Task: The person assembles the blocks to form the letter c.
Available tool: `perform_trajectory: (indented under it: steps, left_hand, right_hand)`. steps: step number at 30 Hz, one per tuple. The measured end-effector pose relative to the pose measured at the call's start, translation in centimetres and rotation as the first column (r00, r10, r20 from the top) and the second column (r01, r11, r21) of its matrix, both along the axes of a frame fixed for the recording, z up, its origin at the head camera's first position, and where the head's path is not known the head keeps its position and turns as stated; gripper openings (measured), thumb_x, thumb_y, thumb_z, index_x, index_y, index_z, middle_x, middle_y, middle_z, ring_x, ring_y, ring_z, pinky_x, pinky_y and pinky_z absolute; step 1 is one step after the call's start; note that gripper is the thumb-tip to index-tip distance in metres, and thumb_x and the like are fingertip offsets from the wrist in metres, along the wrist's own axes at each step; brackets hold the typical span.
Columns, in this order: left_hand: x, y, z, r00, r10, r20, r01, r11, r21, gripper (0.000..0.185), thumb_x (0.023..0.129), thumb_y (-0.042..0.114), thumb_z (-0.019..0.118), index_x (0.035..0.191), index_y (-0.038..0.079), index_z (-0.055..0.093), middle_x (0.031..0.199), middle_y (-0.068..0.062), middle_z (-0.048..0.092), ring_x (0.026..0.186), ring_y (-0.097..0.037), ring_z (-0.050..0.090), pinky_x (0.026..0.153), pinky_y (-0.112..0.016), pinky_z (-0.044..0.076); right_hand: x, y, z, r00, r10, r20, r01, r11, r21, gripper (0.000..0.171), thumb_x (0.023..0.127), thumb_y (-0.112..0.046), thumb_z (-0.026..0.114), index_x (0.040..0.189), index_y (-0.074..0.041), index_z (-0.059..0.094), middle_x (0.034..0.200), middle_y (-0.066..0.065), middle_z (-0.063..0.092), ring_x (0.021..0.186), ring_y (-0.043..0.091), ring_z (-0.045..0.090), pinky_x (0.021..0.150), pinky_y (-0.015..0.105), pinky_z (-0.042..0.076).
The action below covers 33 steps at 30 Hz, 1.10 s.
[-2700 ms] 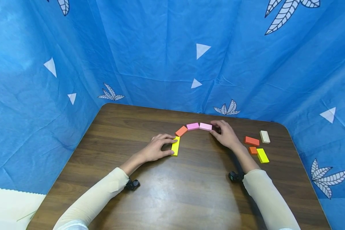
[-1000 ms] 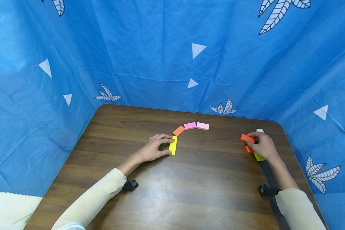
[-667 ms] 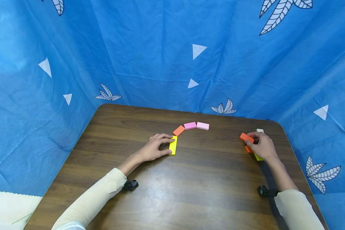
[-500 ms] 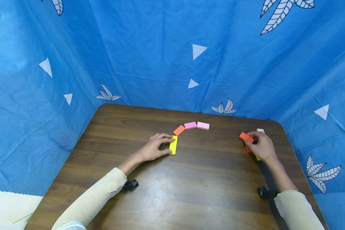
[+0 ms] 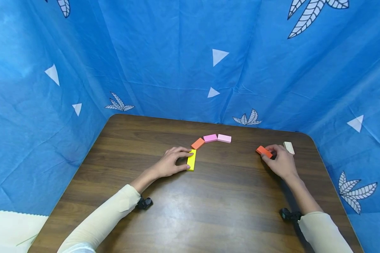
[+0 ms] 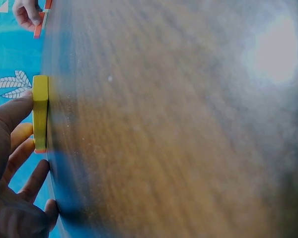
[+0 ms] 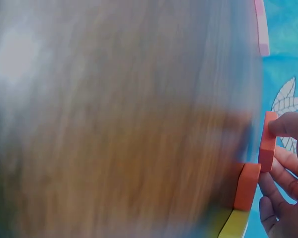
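Pinched by right hand [image 5: 282,164] was an oblong orange block [image 5: 263,151]; leftward, a flat yellow block [image 5: 191,161] was held by palm-down left hand [image 5: 169,164].

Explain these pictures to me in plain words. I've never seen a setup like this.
There is no machine here, just a person's bare left hand and right hand. The wide view is taken from the person's head; the two close views come from small black wrist cameras. On the wooden table, the left hand touches a yellow block. From its far end curves a row: orange block, pink block, light pink block. The right hand holds a red-orange block. A pale block lies nearby. The right wrist view also shows a second orange block and a second yellow block.
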<state>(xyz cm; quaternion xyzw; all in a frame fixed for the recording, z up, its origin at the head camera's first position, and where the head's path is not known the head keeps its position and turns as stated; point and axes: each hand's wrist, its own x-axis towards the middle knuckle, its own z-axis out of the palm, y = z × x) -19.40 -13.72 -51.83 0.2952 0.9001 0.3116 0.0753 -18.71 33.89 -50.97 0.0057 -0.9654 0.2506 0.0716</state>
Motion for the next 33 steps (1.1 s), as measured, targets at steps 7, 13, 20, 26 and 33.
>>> perform_trajectory:
  steps: [7,13,20,26,33]
  left_hand:
    - [0.1,-0.1,-0.2,1.000,0.001,-0.012,-0.001,1.000,0.004,0.057,0.098,0.036,0.081,0.150,0.020,0.066,0.157,0.002,0.060,0.150,-0.027,0.051,0.125,-0.064,0.032]
    - [0.1,-0.1,-0.3,1.000,0.004,-0.015,-0.004,1.000,0.003,0.057,0.098,0.037,0.081,0.150,0.021,0.066,0.158,0.003,0.059,0.150,-0.027,0.050,0.124,-0.063,0.032]
    - [0.1,0.0,-0.2,1.000,0.003,-0.004,-0.003,1.000,0.000,0.057,0.099,0.038,0.080,0.151,0.021,0.065,0.159,0.003,0.059,0.151,-0.028,0.049,0.126,-0.064,0.031]
    - [0.1,-0.1,-0.3,1.000,-0.006,-0.028,0.006,1.000,0.004,0.056,0.098,0.036,0.081,0.149,0.020,0.066,0.158,0.001,0.060,0.150,-0.029,0.050,0.124,-0.065,0.032]
    - [0.1,-0.1,-0.5,1.000,-0.012,-0.026,0.012,1.000,0.003,0.056,0.099,0.036,0.081,0.150,0.020,0.066,0.158,0.002,0.059,0.149,-0.028,0.051,0.124,-0.065,0.033]
  right_hand:
    - [0.2,-1.6,0.0,0.999,0.019,-0.042,-0.018,1.000,0.010,0.036,0.093,-0.022,0.080,0.119,0.001,0.072,0.109,0.022,0.071,0.093,0.037,0.063,0.084,0.051,0.042]
    - [0.3,-2.5,0.0,0.998,0.045,-0.053,-0.046,0.999,-0.019,0.037,0.092,-0.022,0.081,0.118,0.002,0.071,0.110,0.024,0.071,0.099,0.041,0.064,0.091,0.065,0.035]
    - [0.6,-3.8,-0.3,0.998,0.063,-0.008,-0.063,0.998,-0.020,0.038,0.094,-0.023,0.079,0.121,0.001,0.068,0.113,0.022,0.070,0.098,0.038,0.063,0.094,0.061,0.037]
    - [1.0,-5.2,-0.4,0.996,0.069,0.065,-0.068,0.998,-0.007,0.041,0.095,-0.027,0.077,0.124,0.000,0.068,0.116,0.019,0.068,0.097,0.034,0.063,0.088,0.048,0.050]
    - [1.3,-6.6,-0.6,0.987,0.101,0.127,-0.100,0.995,-0.013,0.041,0.095,-0.030,0.078,0.124,-0.002,0.067,0.115,0.017,0.067,0.098,0.032,0.063,0.085,0.042,0.053]
